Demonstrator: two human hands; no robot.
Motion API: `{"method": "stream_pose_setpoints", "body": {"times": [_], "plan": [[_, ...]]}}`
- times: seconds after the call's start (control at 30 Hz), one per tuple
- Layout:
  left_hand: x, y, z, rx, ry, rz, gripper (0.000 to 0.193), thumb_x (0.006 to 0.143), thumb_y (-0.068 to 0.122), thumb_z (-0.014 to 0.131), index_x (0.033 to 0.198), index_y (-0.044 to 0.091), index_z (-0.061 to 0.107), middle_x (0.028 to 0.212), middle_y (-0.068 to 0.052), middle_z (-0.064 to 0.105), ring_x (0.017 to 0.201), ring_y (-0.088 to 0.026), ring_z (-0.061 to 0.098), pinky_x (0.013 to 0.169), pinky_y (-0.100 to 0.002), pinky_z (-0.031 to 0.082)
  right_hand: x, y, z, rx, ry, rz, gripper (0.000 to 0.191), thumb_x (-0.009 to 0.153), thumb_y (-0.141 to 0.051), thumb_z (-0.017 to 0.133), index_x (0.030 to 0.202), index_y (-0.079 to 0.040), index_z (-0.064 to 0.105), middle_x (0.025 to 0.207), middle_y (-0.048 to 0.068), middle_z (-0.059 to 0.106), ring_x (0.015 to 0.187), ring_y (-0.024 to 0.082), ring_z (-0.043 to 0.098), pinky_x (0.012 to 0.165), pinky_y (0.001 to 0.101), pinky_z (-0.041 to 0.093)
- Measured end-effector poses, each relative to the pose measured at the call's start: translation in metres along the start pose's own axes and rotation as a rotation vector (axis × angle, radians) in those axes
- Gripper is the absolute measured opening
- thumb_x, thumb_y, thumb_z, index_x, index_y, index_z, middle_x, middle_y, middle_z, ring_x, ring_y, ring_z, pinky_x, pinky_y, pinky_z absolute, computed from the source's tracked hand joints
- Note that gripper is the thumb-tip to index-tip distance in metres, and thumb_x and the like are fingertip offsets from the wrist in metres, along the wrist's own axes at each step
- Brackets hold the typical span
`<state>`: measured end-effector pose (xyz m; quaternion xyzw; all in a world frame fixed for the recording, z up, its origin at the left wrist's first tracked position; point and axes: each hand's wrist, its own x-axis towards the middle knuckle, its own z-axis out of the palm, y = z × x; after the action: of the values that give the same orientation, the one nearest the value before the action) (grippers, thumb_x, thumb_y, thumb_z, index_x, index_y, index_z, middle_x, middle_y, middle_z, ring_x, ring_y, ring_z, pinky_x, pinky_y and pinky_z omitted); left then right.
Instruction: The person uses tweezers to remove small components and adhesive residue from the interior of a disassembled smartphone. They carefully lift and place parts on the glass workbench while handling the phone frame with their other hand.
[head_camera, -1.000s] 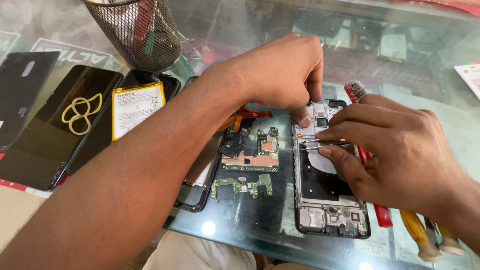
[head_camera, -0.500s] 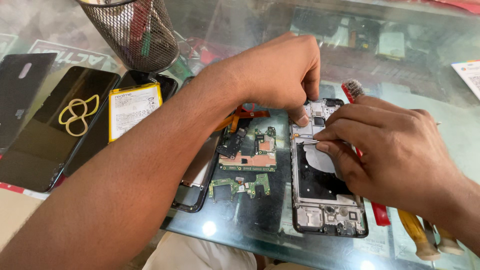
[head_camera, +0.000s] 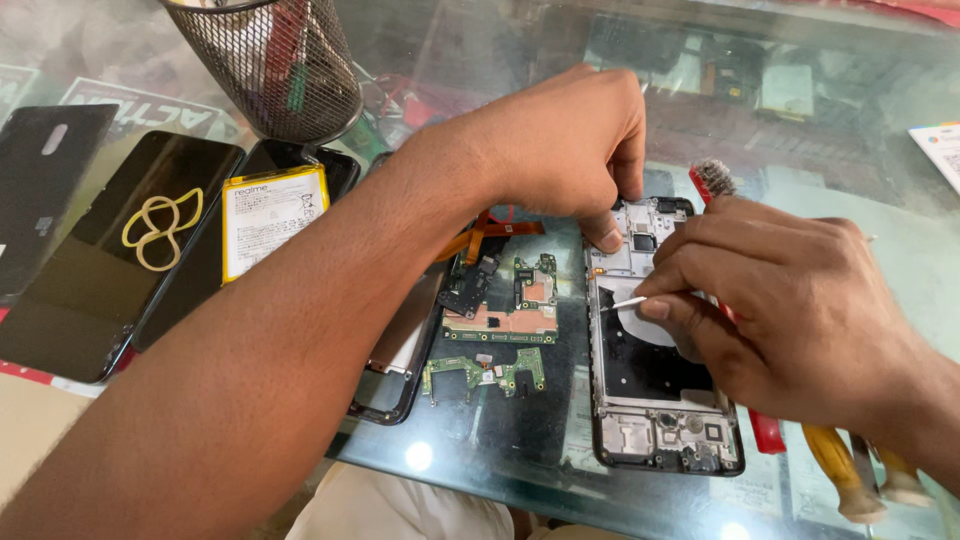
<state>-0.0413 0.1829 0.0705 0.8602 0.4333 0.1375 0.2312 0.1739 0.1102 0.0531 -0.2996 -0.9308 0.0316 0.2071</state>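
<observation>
A phone repair shop counter: glass top (head_camera: 830, 170), an opened phone frame (head_camera: 655, 400), loose circuit boards (head_camera: 505, 310), a battery (head_camera: 272, 215), and screwdrivers (head_camera: 835, 470).

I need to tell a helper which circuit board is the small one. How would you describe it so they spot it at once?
Start at the opened phone frame under both hands on the glass table. Just left of it lie two green boards. The small board is the lower one, nearer the table edge: a thin, narrow strip, while the large board above it is wider with copper-coloured patches.
</observation>
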Motion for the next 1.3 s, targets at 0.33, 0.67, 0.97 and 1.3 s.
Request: {"method": "stream_pose_setpoints", "body": {"times": [0.33,0.67,0.97,1.3], "plan": [[-0.0015,0.0016,-0.0004,0.002,-0.002,-0.024,0.041,0.054,0.018,0.097,0.089,0.006,0.08,0.085,-0.01,0.079,0.074,-0.019,0.077,0.065,-0.034,0.06,0.0,-0.0042,-0.0002,-0.09,0.037,0.098,0.016,0.075,-0.02,0.08,0.088,-0.011,0.08,0.093,0.005,0.075,0.086,0.025,0.071,0.072,0.0389,0.057],[-0.0009,0.001,0.0004,0.013,0.008,-0.005,0.041,0.055,0.019,0.097,0.089,0.005,0.08,0.085,-0.011,0.079,0.073,-0.02,0.077,0.065,-0.034,0.06,0.0005,-0.0027,0.0013,-0.126,0.018,0.046,0.009,0.076,-0.016,0.076,0.083,-0.01,0.077,0.091,0.003,0.074,0.081,0.023,0.069,0.066,0.0386,0.056],[0.0004,-0.0033,0.0015,0.008,0.031,0.048,0.042,0.055,0.018,0.097,0.09,0.005,0.08,0.088,-0.012,0.079,0.076,-0.02,0.078,0.068,-0.033,0.06,-0.0023,-0.0007,0.0059,-0.204,0.015,0.025,0.011,0.076,-0.01,0.074,0.086,-0.008,0.072,0.085,0.003,0.069,0.079,0.022,0.067,0.06,0.0383,0.053],[0.0012,-0.0021,0.003,0.0,0.03,0.007,0.042,0.054,0.017,0.097,0.09,0.006,0.08,0.088,-0.011,0.079,0.076,-0.02,0.078,0.068,-0.034,0.06,-0.0002,0.0032,0.0022,-0.136,-0.008,-0.037,0.009,0.075,-0.009,0.076,0.081,-0.008,0.069,0.083,0.003,0.068,0.073,0.023,0.064,0.054,0.0385,0.05]]}}
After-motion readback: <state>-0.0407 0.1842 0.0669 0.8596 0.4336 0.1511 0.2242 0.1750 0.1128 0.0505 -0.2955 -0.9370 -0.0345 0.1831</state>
